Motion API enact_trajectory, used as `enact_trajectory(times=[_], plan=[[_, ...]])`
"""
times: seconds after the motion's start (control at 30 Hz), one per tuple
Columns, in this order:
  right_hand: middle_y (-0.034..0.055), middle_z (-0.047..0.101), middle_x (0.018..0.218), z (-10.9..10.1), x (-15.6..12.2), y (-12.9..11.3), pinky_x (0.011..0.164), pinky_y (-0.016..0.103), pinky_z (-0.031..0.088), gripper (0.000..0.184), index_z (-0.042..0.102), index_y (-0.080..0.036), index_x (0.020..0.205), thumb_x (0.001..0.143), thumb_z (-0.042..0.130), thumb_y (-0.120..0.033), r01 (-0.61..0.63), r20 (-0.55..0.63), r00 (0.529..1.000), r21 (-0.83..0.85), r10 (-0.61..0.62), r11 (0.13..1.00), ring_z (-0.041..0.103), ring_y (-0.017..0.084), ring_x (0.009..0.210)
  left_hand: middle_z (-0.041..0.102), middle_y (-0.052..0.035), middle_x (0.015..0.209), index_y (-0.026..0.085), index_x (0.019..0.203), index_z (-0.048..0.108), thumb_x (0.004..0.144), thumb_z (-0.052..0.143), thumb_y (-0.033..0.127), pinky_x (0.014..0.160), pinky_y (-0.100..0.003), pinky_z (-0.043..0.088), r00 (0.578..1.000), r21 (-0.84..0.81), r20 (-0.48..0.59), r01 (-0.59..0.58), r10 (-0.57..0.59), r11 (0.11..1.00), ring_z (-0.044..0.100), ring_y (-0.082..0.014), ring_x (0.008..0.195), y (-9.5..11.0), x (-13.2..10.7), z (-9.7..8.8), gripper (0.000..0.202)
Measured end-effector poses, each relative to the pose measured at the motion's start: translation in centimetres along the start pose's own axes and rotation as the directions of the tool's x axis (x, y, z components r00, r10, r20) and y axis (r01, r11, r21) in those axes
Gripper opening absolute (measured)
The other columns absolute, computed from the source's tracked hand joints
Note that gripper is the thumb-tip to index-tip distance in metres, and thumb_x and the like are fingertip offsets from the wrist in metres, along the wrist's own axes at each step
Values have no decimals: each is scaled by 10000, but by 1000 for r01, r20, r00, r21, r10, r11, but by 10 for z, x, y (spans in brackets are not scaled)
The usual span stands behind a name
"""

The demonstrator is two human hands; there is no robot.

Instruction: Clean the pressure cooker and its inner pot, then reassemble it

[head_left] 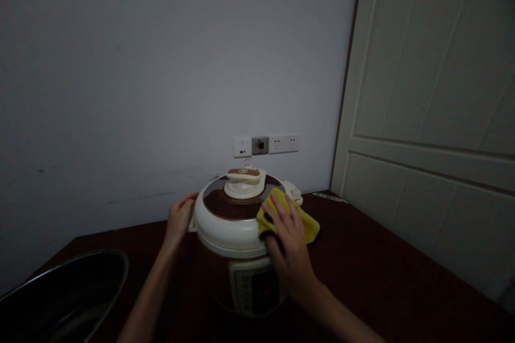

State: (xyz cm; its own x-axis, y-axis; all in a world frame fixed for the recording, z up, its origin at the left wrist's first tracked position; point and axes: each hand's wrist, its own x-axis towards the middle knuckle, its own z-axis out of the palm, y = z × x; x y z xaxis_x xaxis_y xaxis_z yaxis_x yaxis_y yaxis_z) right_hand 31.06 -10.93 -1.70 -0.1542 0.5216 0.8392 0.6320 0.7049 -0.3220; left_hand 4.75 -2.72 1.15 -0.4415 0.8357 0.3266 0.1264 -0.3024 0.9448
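An electric pressure cooker [227, 230] with a white and brown lid stands in front of me, its lid on and its control panel facing me. My right hand [287, 236] presses a yellow cloth [309, 225] with dark edging against the right front of the lid rim. The fingers lie bent over the cloth. At the cooker's left side, my left hand [180, 220] is on the side handle, fingers curled behind it and partly hidden. The lid's top handle [243, 174] is untouched.
The cooker stands on a dark reddish table [341, 268]. A large dark metal basin [68, 300] is at the lower left. Behind are a pale wall with sockets [284, 143], a white panelled door [422, 144] on the right, and a thin strip-like object [330, 198] near the back edge.
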Motion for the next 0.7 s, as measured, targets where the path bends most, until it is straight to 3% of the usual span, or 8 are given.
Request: enact_trajectory(times=[0.13, 0.23, 0.3, 0.43, 0.53, 0.6, 0.7], plan=[[-20, 291, 1507, 10, -10, -32, 1094, 582, 163, 594, 378, -251, 1406, 822, 466, -185, 342, 150, 937, -232, -315, 910, 31, 320, 1419, 732, -66, 765, 145, 746, 725, 512, 573, 339, 726, -309, 491, 1000, -4, 2, 0, 0, 1000, 648, -237, 765, 1, 0, 0, 339], [-35, 267, 1517, 5, -6, -28, 1091, 533, 206, 602, 355, -255, 1418, 829, 479, -254, 474, 253, 873, -243, -416, 847, 54, 313, 1417, 733, -55, 766, 149, 768, 728, 524, 579, 328, 729, -305, 490, 1000, -8, 7, 5, -5, 1000, 647, -228, 757, 0, 1, -1, 338], [-22, 265, 1520, -3, 0, -12, 1074, 540, 230, 623, 339, -280, 1423, 818, 490, -284, 472, 270, 869, -206, -414, 857, 114, 321, 1407, 734, -55, 776, 148, 781, 729, 528, 584, 322, 730, -307, 491, 1000, -14, -1, 10, -10, 1000, 648, -229, 762, -1, 1, -1, 339], [58, 327, 1494, -15, 8, 24, 1060, 559, 245, 633, 334, -256, 1417, 801, 475, -241, 316, 115, 946, -139, -302, 938, 223, 315, 1379, 732, -70, 792, 144, 756, 721, 525, 577, 333, 785, -327, 482, 1000, -16, -9, -11, 11, 1000, 646, -251, 823, -3, 2, -1, 331], [77, 371, 1466, -19, 12, 24, 1054, 585, 244, 619, 339, -247, 1411, 810, 486, -230, 319, 125, 945, -147, -302, 936, 216, 328, 1377, 729, -80, 805, 145, 744, 715, 535, 562, 365, 834, -355, 470, 1000, -35, -11, -8, 7, 999, 640, -266, 869, -5, 4, 0, 340], [48, 364, 1473, -18, 18, 7, 1044, 597, 262, 609, 348, -279, 1405, 822, 520, -243, 445, 290, 875, -163, -388, 881, 213, 344, 1375, 726, -89, 813, 137, 743, 711, 547, 555, 390, 860, -373, 463, 1000, -72, -17, 1, -2, 997, 640, -270, 876, -5, 4, 1, 355], [24, 363, 1476, -11, 42, -30, 1047, 545, 318, 543, 383, -265, 1384, 860, 519, -233, 631, 506, 697, -96, -508, 770, 276, 329, 1350, 721, -90, 808, 134, 742, 692, 590, 537, 376, 880, -382, 464, 997, -181, -67, 27, -40, 983, 650, -259, 864, -5, 3, 4, 325]])
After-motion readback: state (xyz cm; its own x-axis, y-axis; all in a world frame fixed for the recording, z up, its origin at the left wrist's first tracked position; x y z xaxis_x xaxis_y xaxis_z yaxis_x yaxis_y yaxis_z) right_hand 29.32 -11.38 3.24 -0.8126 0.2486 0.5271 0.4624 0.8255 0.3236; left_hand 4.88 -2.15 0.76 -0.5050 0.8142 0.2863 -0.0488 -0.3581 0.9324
